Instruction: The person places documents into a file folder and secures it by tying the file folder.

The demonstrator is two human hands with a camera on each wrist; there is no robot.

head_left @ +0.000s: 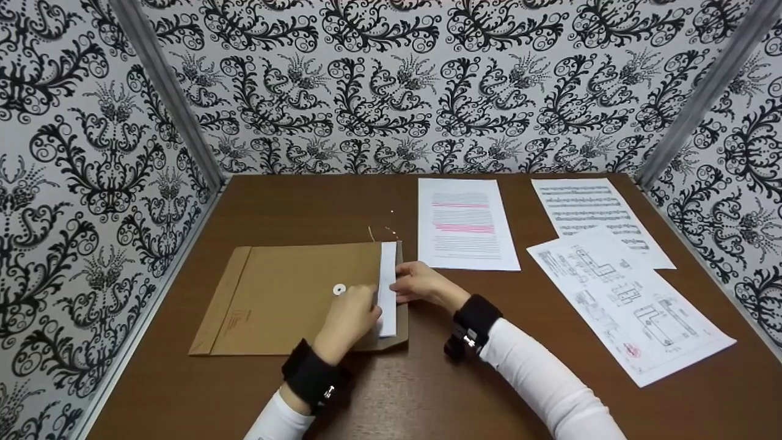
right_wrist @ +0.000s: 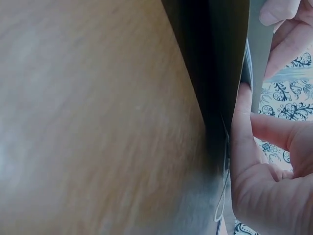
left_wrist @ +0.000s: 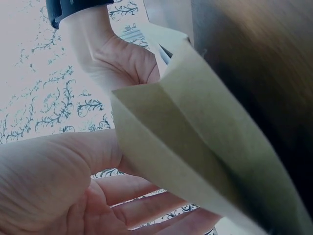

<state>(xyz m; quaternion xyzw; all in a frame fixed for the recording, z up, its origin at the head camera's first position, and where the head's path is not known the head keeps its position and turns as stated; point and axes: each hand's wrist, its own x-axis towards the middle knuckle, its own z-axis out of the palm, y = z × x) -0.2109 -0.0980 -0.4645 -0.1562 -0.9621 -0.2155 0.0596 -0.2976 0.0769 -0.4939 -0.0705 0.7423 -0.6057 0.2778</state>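
A brown string-tie envelope (head_left: 287, 293) lies on the table, its open end to the right. White paper sheets (head_left: 388, 293) stick out of that end above the flap. My left hand (head_left: 349, 318) pinches the envelope's front panel near the opening; the left wrist view shows its fingers (left_wrist: 142, 205) beneath the brown paper. From the right, my right hand (head_left: 424, 282) grips the edge of the sheets, with the index finger (right_wrist: 243, 132) on the flap side and the thumb opposite. The fingertips are partly hidden by the paper.
A printed page with pink highlighting (head_left: 464, 226) lies right of the envelope. Farther right, a technical drawing (head_left: 629, 305) overlaps a music sheet (head_left: 586, 205). A thin string (head_left: 391, 231) trails behind the envelope. Patterned walls (head_left: 391, 91) bound the brown table (head_left: 293, 208).
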